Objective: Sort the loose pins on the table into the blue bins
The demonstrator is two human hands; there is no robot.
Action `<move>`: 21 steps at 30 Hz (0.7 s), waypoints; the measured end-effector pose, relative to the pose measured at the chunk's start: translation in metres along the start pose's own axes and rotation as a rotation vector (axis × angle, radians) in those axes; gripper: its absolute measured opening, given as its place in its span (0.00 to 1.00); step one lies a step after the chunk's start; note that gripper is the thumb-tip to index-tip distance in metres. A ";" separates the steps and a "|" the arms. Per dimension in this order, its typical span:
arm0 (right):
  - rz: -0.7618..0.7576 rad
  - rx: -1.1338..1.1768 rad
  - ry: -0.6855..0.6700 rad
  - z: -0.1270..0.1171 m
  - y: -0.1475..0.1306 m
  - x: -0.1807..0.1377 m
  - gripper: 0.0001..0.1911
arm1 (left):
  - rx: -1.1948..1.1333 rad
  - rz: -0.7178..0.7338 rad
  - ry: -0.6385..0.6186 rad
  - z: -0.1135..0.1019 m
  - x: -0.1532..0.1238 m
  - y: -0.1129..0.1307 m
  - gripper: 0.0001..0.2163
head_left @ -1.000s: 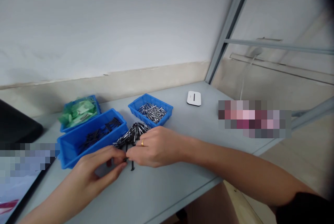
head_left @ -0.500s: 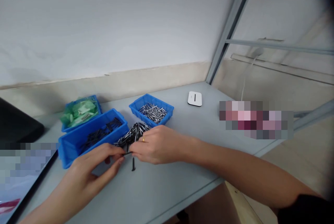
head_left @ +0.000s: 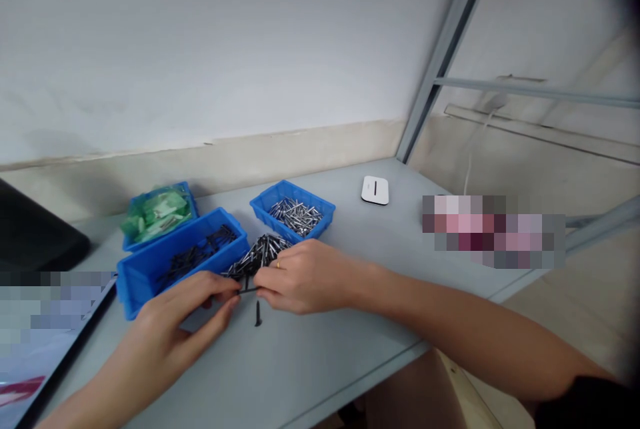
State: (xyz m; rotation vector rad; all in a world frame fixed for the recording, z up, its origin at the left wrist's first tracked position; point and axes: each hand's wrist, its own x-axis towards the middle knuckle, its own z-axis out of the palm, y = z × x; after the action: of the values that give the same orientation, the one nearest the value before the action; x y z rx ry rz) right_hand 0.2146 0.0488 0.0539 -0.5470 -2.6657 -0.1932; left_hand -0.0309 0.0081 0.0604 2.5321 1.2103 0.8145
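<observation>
A heap of mixed black and silver screws lies on the grey table between the blue bins. My left hand and my right hand meet just in front of the heap, fingertips pinched together on a thin black screw held level between them. My right hand wears a gold ring. One loose black screw lies on the table right below the fingertips.
A long blue bin of black screws, a small blue bin of silver screws and a blue bin of green packets stand behind. A white device lies farther right. A dark object sits at the left edge.
The hands have drawn slightly apart, so the black screw held between the fingertips now shows. The view has shifted a little.
</observation>
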 end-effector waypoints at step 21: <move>-0.011 0.016 -0.068 -0.002 -0.001 0.000 0.14 | -0.012 0.028 -0.074 0.000 0.001 0.001 0.05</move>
State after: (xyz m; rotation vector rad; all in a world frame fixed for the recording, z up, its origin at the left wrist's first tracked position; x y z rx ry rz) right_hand 0.2149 0.0471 0.0551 -0.5433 -2.7340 -0.1589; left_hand -0.0294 0.0085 0.0614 2.5504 1.1463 0.7246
